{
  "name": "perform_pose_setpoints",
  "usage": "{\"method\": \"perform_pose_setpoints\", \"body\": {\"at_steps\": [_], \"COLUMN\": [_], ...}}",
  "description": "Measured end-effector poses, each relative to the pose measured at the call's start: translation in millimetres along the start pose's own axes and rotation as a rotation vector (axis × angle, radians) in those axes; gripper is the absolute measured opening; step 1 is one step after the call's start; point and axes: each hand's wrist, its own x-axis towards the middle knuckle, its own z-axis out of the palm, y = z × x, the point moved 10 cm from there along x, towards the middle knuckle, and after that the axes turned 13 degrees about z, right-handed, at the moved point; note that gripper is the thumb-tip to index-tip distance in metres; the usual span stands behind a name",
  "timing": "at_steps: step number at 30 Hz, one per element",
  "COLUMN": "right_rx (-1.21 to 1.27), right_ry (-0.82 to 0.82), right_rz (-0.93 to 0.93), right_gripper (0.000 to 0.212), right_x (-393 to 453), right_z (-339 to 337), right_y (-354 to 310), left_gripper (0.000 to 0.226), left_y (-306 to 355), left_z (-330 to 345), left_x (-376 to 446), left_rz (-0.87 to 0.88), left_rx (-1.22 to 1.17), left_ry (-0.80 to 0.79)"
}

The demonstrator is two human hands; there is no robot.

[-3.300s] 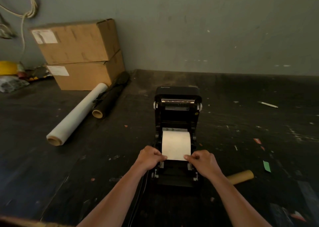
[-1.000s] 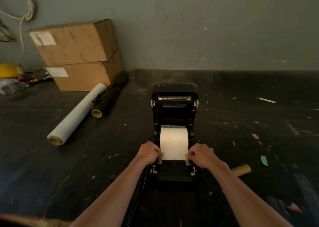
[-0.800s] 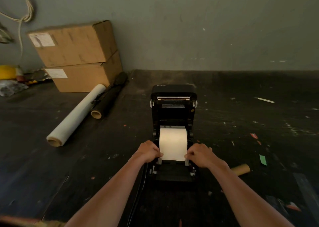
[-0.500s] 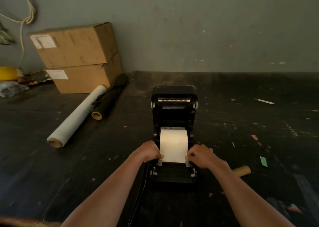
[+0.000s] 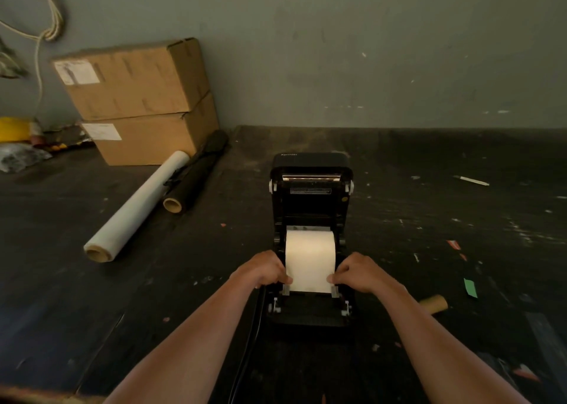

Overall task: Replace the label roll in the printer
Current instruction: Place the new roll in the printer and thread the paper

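— Holding what, exactly?

— I pinch the loose end of the label roll (image 5: 310,251) with both hands: my left hand (image 5: 263,269) grips its left edge, my right hand (image 5: 359,272) its right edge, fingers pressed together on the paper.

— And the roll itself?

— It sits in the open bay of the black printer (image 5: 310,244), lid tilted up toward twelve o'clock. The white strip runs from the roll toward six o'clock, down to my fingertips.

— What else lies on the dark table (image 5: 92,296)?

— An empty cardboard core (image 5: 434,303) at about four o'clock from the printer. At ten o'clock lie a white film roll (image 5: 138,207) and a black roll (image 5: 196,179) side by side, with two stacked cardboard boxes (image 5: 144,102) behind them.
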Motion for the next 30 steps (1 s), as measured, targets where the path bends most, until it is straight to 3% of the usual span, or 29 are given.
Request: {"method": "perform_pose_setpoints", "body": {"at_steps": [7,16,27,30], "right_rx": [0.05,-0.114,-0.138,-0.111], "right_ry": [0.032,0.034,0.092,0.212], "right_rz": [-0.041,-0.034,0.036,0.012], "right_gripper": [0.015,0.019,0.019,0.013], "right_x": [-3.7,-1.8,-1.5,-8.3], "right_z": [3.5,6.1,4.6,-5.3], "right_y": [4.6,-3.6,-1.8,-3.0], "left_gripper": [0.025,0.025,0.025,0.024], "left_y": [-0.6,-7.9,-2.2,-3.9], "left_z": [-0.5,-3.5,-2.2,-1.2], "left_x": [2.4,-2.4,2.2,2.9], "left_rz": [-0.027,0.013,-0.025,-0.03], "left_rx": [0.057,-0.074,0.005,0.004], "left_ry": [-0.067,0.051,0.044,0.047]}}
